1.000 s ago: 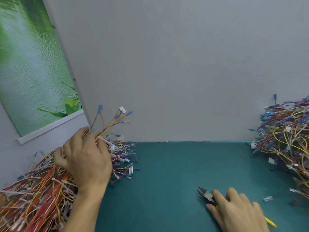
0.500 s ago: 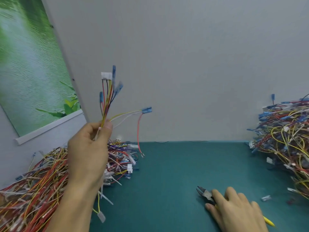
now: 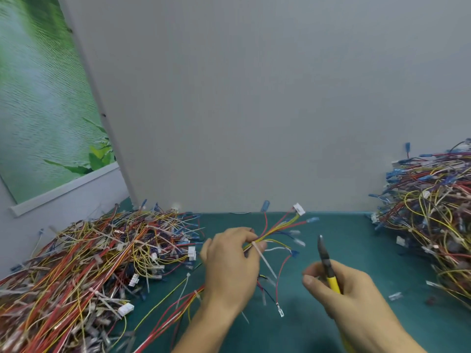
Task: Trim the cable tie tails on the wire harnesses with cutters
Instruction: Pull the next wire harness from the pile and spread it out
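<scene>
One harness [image 3: 277,229] has come down to the middle of the desk [image 3: 356,250], with the fingers of the left hand [image 3: 230,263] pinching it beside the free white tail [image 3: 265,261]. The right hand [image 3: 341,294] has lifted the cutters [image 3: 328,268], fingers curled round the handle, so trimming seems next.

Even, soft overhead light; faint shadow on the surface [image 3: 331,225] beneath the hands. Wide-angle bending at edges; slight motion blur on moving wires.

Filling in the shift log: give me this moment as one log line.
left hand: holds harness | right hand: holds cutters, tip up | cable tie tail: uncut | cutters apart from cable tie tail
</scene>
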Demonstrator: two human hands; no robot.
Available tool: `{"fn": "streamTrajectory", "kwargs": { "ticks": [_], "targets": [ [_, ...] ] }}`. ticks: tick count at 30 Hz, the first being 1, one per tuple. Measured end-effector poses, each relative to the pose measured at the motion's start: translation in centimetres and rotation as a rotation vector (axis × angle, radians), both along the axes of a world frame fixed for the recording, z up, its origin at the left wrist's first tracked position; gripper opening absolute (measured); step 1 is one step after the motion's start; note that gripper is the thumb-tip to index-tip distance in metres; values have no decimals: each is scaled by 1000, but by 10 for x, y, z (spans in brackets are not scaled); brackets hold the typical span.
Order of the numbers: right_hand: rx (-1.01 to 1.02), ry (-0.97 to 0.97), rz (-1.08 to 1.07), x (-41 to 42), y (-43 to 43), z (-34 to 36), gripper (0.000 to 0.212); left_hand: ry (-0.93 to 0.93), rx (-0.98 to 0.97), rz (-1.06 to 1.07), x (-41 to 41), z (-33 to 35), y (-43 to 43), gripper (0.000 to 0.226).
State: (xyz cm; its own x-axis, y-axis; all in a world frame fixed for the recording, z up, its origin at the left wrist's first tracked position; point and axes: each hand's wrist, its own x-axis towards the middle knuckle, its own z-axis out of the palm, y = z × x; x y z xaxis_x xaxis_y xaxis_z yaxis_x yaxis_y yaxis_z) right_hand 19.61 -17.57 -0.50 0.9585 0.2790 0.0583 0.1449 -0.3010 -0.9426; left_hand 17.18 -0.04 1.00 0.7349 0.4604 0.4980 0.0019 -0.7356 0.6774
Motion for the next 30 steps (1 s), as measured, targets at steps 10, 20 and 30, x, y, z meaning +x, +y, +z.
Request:
{"fn": "streamTrajectory", "kwargs": {
  "ticks": [10, 20, 30],
  "targets": [
    [433, 539, 117, 11, 64, 31, 23, 147, 136, 9, -6, 3, -4, 20],
    [438, 453, 31, 35, 81, 46, 13, 28, 90, -73, -11, 20, 7, 48],
    [616, 403, -154, 54, 71, 47, 13, 504, 59, -43, -21, 34, 50, 61]
  ]
}}
